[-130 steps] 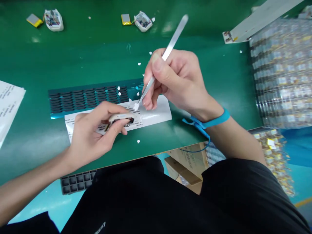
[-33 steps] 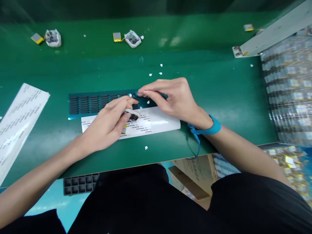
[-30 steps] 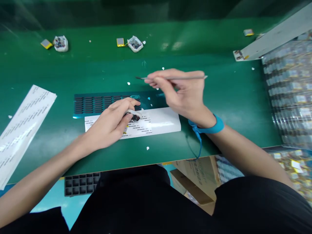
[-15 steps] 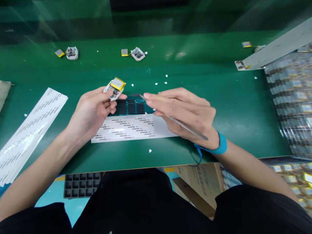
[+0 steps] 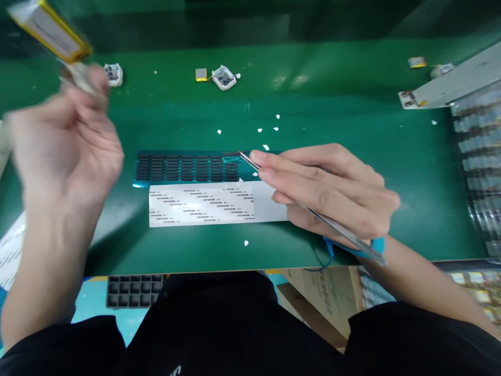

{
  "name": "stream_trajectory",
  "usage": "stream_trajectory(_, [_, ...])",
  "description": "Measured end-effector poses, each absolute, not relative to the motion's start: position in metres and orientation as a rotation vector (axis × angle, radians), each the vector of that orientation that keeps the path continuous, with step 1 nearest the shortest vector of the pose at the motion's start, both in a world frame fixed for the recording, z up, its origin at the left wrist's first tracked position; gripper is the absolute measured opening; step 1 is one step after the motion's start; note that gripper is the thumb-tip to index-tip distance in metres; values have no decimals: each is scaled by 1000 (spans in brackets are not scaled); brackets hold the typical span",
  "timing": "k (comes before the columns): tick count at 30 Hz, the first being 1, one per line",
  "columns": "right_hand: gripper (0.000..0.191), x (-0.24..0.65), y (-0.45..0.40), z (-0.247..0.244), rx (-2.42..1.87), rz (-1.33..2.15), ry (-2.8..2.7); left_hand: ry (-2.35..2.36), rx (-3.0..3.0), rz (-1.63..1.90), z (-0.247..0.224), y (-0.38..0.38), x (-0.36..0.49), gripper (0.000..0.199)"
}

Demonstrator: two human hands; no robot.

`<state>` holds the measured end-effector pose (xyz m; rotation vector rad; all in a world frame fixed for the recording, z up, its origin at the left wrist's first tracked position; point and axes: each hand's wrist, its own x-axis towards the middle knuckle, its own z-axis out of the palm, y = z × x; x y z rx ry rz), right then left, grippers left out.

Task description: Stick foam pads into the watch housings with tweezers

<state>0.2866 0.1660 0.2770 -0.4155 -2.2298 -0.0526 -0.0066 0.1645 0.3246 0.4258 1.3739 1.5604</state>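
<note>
My left hand (image 5: pixel 74 141), raised at the upper left and blurred, has its fingers closed on a small white device housing (image 5: pixel 81 77). A yellow-edged battery (image 5: pixel 55 32) sticks out beyond its fingertips. My right hand (image 5: pixel 329 190) holds metal tweezers (image 5: pixel 340 230) like a pen, their tips down at the upper right part of a teal sheet (image 5: pixel 138 177). Rows of small dark strips (image 5: pixel 172 168) sit on that sheet; whether the tips pinch anything is too small to tell. Just below lies a white printed sheet (image 5: pixel 201 206), partly hidden by my right hand.
Housings with batteries lie at the back: one housing (image 5: pixel 225 77) in the middle, another (image 5: pixel 113 74) behind my left hand. White dots (image 5: pixel 260 130) are scattered about. Stacked clear trays (image 5: pixel 479 172) and a white bar (image 5: pixel 442 83) stand at right. A blue wrist cord (image 5: pixel 331 250) hangs near the edge.
My left hand has swung up and left with the housing and battery, away from the teal sheet, uncovering its left part. My right hand has shifted slightly right, still with the tweezers.
</note>
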Motion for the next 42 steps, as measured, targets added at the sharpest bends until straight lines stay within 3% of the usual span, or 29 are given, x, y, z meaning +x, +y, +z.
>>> stream_trajectory(3, [32, 290, 165, 280, -394, -55, -2309, 1343, 226, 1561, 314, 178, -2, 36])
stream_trajectory(11, [29, 288, 153, 288, -481, -38, -2418, 1262, 839, 1223, 295, 146, 21, 17])
stream_trajectory(16, [20, 282, 156, 281, -358, -152, -2462, 1306, 968, 1227, 280, 137, 29, 6])
stream_trajectory(30, [21, 275, 151, 280, -375, -43, -2488, 1247, 693, 1274, 288, 124, 54, 38])
stream_trajectory(42, [20, 275, 150, 280, -397, 66, -2475, 1326, 869, 1279, 284, 121, 54, 40])
